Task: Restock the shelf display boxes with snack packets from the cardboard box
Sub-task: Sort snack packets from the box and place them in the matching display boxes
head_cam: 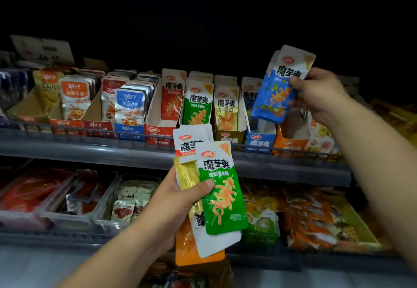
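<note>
My left hand [180, 197] grips a fanned stack of snack packets [220, 194], a green one on top with red, yellow and orange ones behind, held in front of the upper shelf's rail. My right hand [320, 92] pinches a few blue packets [276, 91] tilted in the air, just above the blue display box [259, 140] on the upper shelf. That blue box holds one packet at its back. To its left stand the yellow box [230, 137], the green row [198, 105] and the red box [158, 132]. The cardboard box is barely visible at the bottom edge.
An orange display box [291, 143] sits right of the blue one. Fish-snack boxes [99, 125] fill the upper shelf's left. A wire rail [90, 131] fronts the shelf. The lower shelf carries clear trays [74, 211] and loose packets [316, 217].
</note>
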A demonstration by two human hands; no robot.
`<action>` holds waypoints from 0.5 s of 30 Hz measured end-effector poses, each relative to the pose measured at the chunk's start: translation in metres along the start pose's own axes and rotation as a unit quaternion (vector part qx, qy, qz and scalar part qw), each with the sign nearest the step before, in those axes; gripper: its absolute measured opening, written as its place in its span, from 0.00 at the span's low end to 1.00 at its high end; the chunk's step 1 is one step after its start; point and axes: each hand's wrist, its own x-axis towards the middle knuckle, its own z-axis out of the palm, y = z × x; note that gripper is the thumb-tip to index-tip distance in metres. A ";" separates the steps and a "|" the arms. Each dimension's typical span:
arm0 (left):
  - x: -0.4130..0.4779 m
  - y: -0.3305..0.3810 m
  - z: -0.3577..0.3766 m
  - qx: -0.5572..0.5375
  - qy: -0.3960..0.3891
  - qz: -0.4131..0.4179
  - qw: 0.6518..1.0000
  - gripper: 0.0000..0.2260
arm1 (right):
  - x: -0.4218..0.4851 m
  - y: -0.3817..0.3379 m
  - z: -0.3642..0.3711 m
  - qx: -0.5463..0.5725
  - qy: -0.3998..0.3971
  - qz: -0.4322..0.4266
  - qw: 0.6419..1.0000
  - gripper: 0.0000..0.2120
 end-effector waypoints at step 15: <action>0.018 0.001 0.000 -0.014 -0.005 -0.010 1.000 0.19 | 0.045 0.037 0.045 -0.215 -0.080 -0.042 0.972 0.21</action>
